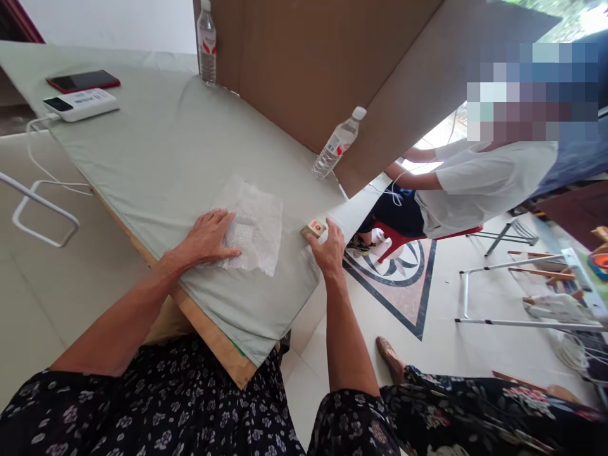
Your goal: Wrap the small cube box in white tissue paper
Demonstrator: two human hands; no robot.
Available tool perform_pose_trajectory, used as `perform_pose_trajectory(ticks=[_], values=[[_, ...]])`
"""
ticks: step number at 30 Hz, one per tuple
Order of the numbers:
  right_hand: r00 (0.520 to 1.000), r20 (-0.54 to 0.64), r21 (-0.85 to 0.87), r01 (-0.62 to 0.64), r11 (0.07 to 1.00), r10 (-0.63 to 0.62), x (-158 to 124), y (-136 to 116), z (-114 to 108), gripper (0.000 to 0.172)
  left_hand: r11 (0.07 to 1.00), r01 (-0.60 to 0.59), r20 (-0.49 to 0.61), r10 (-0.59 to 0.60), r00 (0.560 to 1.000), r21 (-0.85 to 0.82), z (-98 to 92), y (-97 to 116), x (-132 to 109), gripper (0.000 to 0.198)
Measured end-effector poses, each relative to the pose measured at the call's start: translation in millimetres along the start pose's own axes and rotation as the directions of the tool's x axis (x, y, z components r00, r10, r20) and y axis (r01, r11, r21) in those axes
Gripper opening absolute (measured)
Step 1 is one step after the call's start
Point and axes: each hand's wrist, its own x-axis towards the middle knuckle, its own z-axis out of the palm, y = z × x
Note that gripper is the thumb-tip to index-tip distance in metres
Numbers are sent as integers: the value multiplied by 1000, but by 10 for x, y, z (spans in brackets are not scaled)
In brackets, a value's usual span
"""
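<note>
A sheet of bubble wrap [259, 231] lies spread on the cloth-covered table [142, 152]. My left hand [209, 239] rests flat on its left side, fingers stretched out and thumb apart. At the right edge of the table, my right hand [329, 247] grips a small cream-coloured box [313, 228] with a red mark on its face, between thumb and fingers. The underside of the box is hidden.
A water bottle [338, 142] stands by a large cardboard panel [304, 69]; another bottle [207, 47] is farther back. A phone [83, 80] and a white power bank [82, 104] with a cable lie at the far left. Another person [494, 171] sits beyond the panel.
</note>
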Motion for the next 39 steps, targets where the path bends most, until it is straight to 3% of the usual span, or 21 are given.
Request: perform_pose_trajectory(ticks=[3, 5, 7, 9, 12, 20, 26, 31, 33, 36, 39], values=[[987, -27, 57, 162, 985, -161, -156, -322, 92, 54, 999, -18, 18, 17, 1000, 33, -64, 15, 18, 99], [943, 126, 137, 293, 946, -310, -236, -626, 237, 49, 998, -7, 44, 5, 999, 56, -108, 32, 34, 102], [858, 297, 184, 378, 907, -418, -259, -902, 425, 54, 997, -6, 61, 1, 998, 81, -132, 44, 56, 105], [805, 398, 159, 412, 897, -440, -222, -1080, 604, 60, 994, -32, 67, 25, 997, 104, -127, 39, 87, 109], [785, 476, 62, 420, 905, -397, -126, -1116, 751, 61, 992, -41, 84, 31, 996, 123, -78, -8, 150, 119], [828, 442, 19, 375, 927, -344, -79, -753, 706, 51, 997, -3, 101, -5, 995, 76, -34, -48, 167, 124], [838, 408, 39, 382, 923, -363, -53, -702, 810, 51, 993, -107, -36, 109, 993, 48, -44, -21, 9, 104], [852, 373, 65, 371, 926, -368, -82, -737, 769, 44, 996, -90, 17, 89, 996, 29, 67, -83, -30, 107], [879, 296, 60, 372, 926, -373, -133, -732, 659, 37, 997, -79, 8, 79, 997, 25, 96, -99, -39, 108], [944, 74, -1, 324, 946, -323, -194, -619, 402, 35, 997, -81, 7, 81, 997, 11, 94, -99, -54, 110], [984, -67, -94, 157, 983, -164, -154, -359, 153, 56, 997, -79, 11, 79, 997, 2, 76, -86, -64, 111]])
